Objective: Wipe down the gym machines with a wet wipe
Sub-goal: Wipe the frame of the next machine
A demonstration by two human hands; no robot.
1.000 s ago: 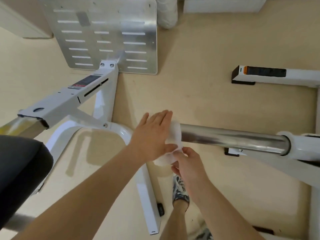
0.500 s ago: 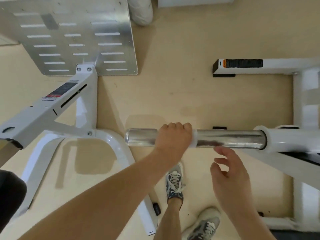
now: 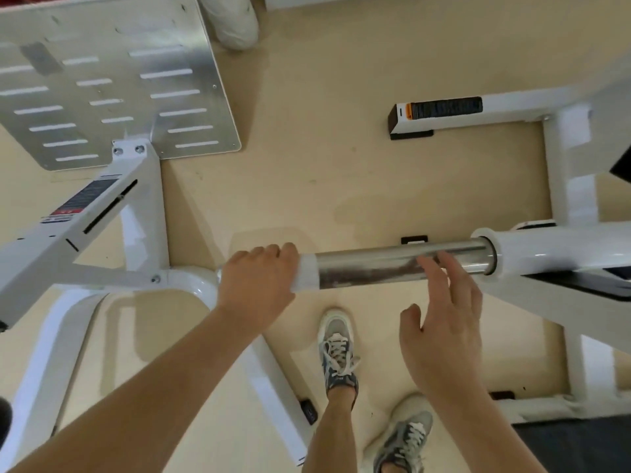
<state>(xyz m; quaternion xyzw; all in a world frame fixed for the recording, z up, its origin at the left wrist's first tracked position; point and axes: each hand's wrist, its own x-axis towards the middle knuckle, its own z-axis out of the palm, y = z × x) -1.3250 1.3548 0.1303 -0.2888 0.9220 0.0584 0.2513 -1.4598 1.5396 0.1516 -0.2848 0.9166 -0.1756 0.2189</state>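
Floor (image 3: pixel 324 148): tan under us.
Left hand (image 3: pixel 256 278): grips wipe (image 3: pixel 305 271), slid to bar (image 3: pixel 392 268) end.
Right hand (image 3: pixel 444 322): let go, fingers loose.

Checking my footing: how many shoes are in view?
2. One sneaker just below the chrome bar; the other sneaker at the bottom edge, partly cut off.
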